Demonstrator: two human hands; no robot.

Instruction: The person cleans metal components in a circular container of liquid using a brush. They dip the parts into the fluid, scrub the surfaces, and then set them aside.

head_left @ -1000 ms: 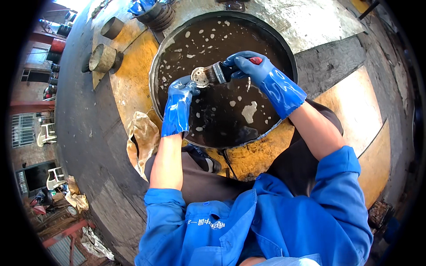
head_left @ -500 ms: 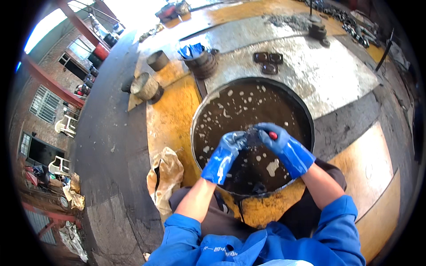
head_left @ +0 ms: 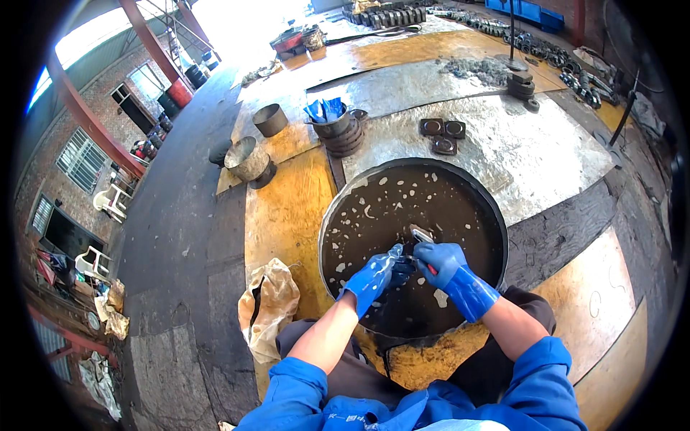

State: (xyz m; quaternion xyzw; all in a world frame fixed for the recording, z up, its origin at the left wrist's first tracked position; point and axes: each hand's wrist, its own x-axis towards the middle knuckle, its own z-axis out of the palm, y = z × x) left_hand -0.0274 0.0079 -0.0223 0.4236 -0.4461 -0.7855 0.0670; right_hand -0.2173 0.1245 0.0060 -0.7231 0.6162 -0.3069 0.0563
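Both my hands wear blue rubber gloves over a wide round tub [head_left: 350,316] of dark liquid flecked with pale foam. My right hand [head_left: 443,264] is closed round a red-handled tool [head_left: 422,234]; its flat, pale head sticks out past the fingers, and I cannot make out its exact kind. My left hand [head_left: 377,276] grips a small dark part [head_left: 404,267], mostly hidden by the glove, just above the liquid. The two hands almost meet. Beyond the tub, several dark square parts [head_left: 443,146] with round recesses lie on a metal sheet [head_left: 525,165].
A pot [head_left: 333,128] with blue material inside stands on stacked rings beyond the tub. Left of it are a metal cylinder [head_left: 270,120] and a rusty can [head_left: 248,159]. A crumpled sack [head_left: 269,305] lies near my left knee. Rows of metal parts [head_left: 546,52] line the far right.
The view has tilted up, so the scene sits lower. My right hand has turned, and the tool's pale head now points away from me; before, only its red handle end showed.
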